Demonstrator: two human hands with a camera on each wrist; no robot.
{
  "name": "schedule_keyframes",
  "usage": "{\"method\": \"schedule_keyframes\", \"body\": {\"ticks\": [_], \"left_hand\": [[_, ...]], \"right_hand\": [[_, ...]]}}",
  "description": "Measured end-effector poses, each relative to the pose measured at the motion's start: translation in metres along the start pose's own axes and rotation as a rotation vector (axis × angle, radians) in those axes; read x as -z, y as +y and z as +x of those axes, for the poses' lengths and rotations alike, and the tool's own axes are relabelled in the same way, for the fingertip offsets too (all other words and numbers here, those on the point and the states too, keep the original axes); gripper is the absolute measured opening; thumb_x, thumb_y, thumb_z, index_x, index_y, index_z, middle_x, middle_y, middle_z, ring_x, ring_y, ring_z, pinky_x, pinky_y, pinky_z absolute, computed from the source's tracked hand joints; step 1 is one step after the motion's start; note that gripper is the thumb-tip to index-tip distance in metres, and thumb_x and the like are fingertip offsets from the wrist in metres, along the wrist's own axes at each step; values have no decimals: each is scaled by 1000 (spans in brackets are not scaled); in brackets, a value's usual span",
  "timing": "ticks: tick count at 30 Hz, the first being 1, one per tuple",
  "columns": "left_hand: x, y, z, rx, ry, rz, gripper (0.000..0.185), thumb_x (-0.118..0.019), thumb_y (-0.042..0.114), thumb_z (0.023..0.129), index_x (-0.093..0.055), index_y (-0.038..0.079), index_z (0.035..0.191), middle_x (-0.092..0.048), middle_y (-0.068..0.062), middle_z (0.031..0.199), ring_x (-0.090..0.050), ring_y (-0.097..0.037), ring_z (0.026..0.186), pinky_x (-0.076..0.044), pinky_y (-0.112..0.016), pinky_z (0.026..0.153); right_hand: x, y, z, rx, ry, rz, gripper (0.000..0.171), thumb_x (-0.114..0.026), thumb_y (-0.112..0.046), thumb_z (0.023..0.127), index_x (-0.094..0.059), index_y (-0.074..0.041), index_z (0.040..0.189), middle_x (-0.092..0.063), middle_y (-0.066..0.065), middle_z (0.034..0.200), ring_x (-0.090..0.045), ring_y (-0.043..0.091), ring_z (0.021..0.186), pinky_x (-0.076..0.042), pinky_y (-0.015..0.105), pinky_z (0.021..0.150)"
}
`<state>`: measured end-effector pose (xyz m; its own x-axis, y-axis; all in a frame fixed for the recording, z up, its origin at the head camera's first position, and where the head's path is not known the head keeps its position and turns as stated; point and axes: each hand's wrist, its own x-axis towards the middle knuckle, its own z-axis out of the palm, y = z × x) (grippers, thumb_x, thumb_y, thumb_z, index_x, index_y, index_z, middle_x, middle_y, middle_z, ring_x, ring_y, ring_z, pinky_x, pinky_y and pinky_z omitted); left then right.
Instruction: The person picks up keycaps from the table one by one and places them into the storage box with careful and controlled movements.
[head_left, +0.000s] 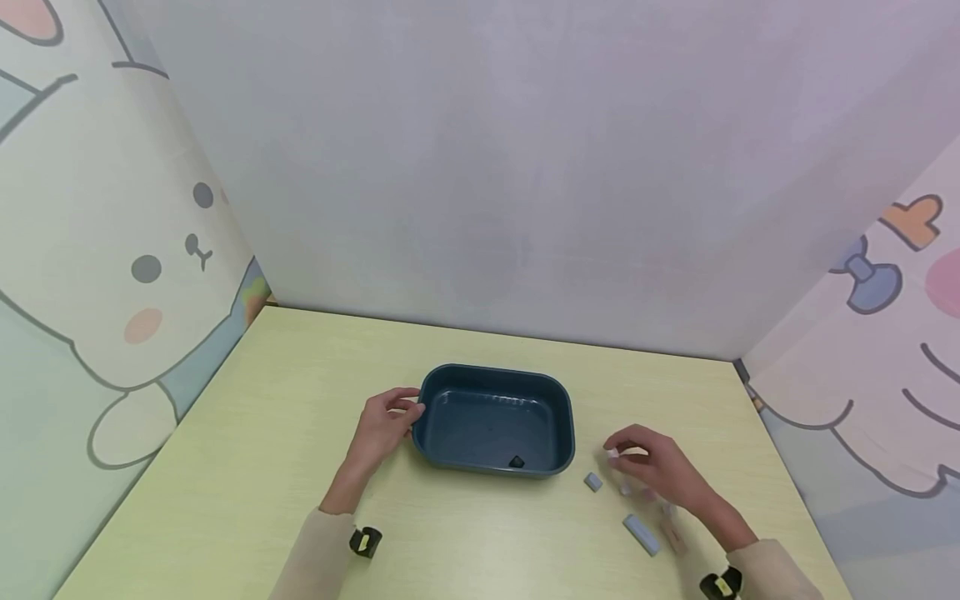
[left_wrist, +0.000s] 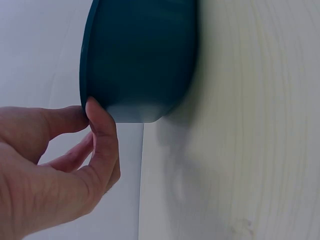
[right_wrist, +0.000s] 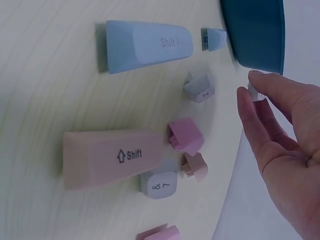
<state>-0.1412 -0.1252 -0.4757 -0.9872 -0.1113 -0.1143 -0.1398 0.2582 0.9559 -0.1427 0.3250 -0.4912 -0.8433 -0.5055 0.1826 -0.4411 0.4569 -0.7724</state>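
Currently, left hand point(head_left: 381, 430) on a dark-blue tub point(head_left: 480, 423), right hand point(head_left: 660, 468) on a white keycap point(right_wrist: 257, 93).
Well apart, the left pinches the tub's left rim; the right holds its keycap between thumb and fingertips, off the tub's right side — a small dark piece point(head_left: 517, 462) lies inside the tub; on the counter point(head_left: 285, 450), a blue Shift keycap point(right_wrist: 150, 46) and a beige Shift keycap point(right_wrist: 112, 157) lie among smaller keycaps point(right_wrist: 186, 136).

Soft glare is brightening the tabletop point(head_left: 480, 537) toward six o'clock in the head view; the left-wrist view is looking dimmer, a blurry shadow point(left_wrist: 187, 165) falling at the tub's point(left_wrist: 140, 60) five o'clock.
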Motion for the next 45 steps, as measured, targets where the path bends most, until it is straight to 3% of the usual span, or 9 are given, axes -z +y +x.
{"method": "schedule_keyframes", "body": {"ticks": [12,19,27,45], "left_hand": [[0,-2,1,-5,-2,8,31,-70,6,97,-67,-4,126,-70,-16,100,-71,-34,84,-59,-40,69],[0,-2,0,-6,1,7,31,-70,6,97,-67,-3,126,-70,-16,101,-71,-32,84,-59,-39,69],[-1,1,-1,-22,-4,-13,31,-70,5,97,-67,-5,126,-70,-18,101,-71,-34,83,-59,-36,67],[-3,-1,2,-14,2,0,31,-70,6,97,-67,-4,126,-70,-17,101,-71,-33,82,-59,-37,66]], "right_hand": [[3,-7,8,38,14,34,20,-74,3,92,-69,2,111,-68,11,108,-69,18,100,-58,24,83],[7,-13,14,39,19,68,22,-73,2,92,-71,-8,112,-68,13,109,-69,16,101,-58,24,84],[9,-16,20,37,3,97,22,-71,0,94,-70,-10,114,-66,20,110,-69,18,103,-57,24,87],[6,-25,40,68,16,59,24,-73,0,94,-71,-12,115,-68,8,111,-69,18,103,-56,23,87]]}}
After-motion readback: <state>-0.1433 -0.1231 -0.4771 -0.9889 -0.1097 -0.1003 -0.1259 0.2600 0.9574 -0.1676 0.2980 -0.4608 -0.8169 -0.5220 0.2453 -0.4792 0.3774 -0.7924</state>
